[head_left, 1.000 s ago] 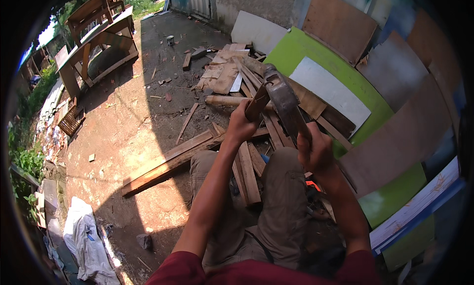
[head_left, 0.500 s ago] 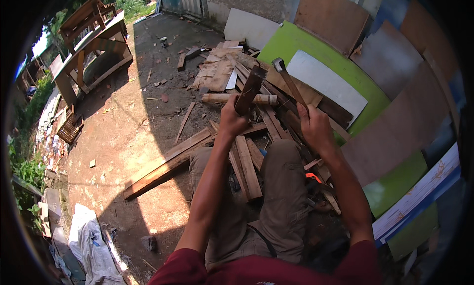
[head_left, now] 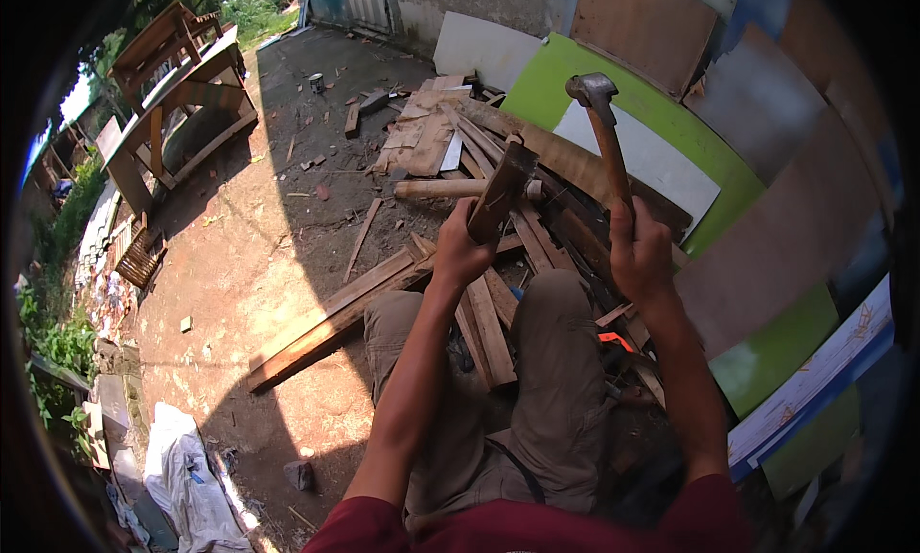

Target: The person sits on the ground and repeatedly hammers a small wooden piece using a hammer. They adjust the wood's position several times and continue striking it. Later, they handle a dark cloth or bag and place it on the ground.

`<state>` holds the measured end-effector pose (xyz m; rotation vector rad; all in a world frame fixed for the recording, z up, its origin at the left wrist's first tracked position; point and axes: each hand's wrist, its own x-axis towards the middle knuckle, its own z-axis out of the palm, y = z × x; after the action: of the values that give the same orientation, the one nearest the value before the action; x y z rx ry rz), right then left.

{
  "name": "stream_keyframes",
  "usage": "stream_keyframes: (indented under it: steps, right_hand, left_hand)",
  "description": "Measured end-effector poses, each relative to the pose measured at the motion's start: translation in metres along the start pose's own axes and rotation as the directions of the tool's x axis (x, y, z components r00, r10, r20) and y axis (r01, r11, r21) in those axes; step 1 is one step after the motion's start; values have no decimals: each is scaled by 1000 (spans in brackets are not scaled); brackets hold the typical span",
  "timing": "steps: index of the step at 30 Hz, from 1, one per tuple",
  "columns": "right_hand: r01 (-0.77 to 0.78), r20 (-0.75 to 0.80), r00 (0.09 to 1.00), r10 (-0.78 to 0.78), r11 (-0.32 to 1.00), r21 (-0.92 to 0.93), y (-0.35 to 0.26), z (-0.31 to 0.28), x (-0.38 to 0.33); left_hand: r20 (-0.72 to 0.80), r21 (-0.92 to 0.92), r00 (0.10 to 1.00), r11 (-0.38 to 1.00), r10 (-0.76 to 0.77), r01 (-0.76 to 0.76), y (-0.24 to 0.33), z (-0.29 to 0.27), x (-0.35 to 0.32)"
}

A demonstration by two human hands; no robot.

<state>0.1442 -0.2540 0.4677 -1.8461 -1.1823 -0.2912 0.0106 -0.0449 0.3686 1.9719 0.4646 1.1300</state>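
My left hand (head_left: 464,246) is closed round the lower end of a short, dark wooden block (head_left: 502,191), which tilts up and to the right over the wood pile. In my right hand (head_left: 641,249) is the wooden handle of a claw hammer (head_left: 607,136). The hammer's metal head points upward, to the right of the block and apart from it. Several loose wooden planks (head_left: 487,333) lie below my hands, between and beyond my knees.
A long plank (head_left: 331,318) stretches out to the left on the ground. Green and white boards (head_left: 628,103) lean at the right. A wooden bench (head_left: 182,103) stands at the far left, and a white sack (head_left: 182,476) lies at the near left. An orange object (head_left: 614,340) is beside my right knee.
The hammer has risen and swung to the right, away from the block, its head now higher. My left hand and the block have shifted slightly right and down.
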Motion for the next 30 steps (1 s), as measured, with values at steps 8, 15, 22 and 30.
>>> stream_keyframes:
  steps: [8,15,22,30]
  right_hand:
    - [-64,115,991,71,996,-60,25,18,-44]
    - [310,-68,951,-303,936,168,-18,15,-57]
    - [83,-28,996,-80,980,180,13,13,-48]
    - [-145,143,980,141,989,22,24,15,-67]
  left_hand:
    - [29,4,999,1000,-17,17,0,1,-15]
    - [55,9,997,999,-46,45,-15,-6,-15]
    - [30,18,997,997,-73,73,1,-3,-29]
    - [-3,25,997,997,-73,73,-3,-5,-18]
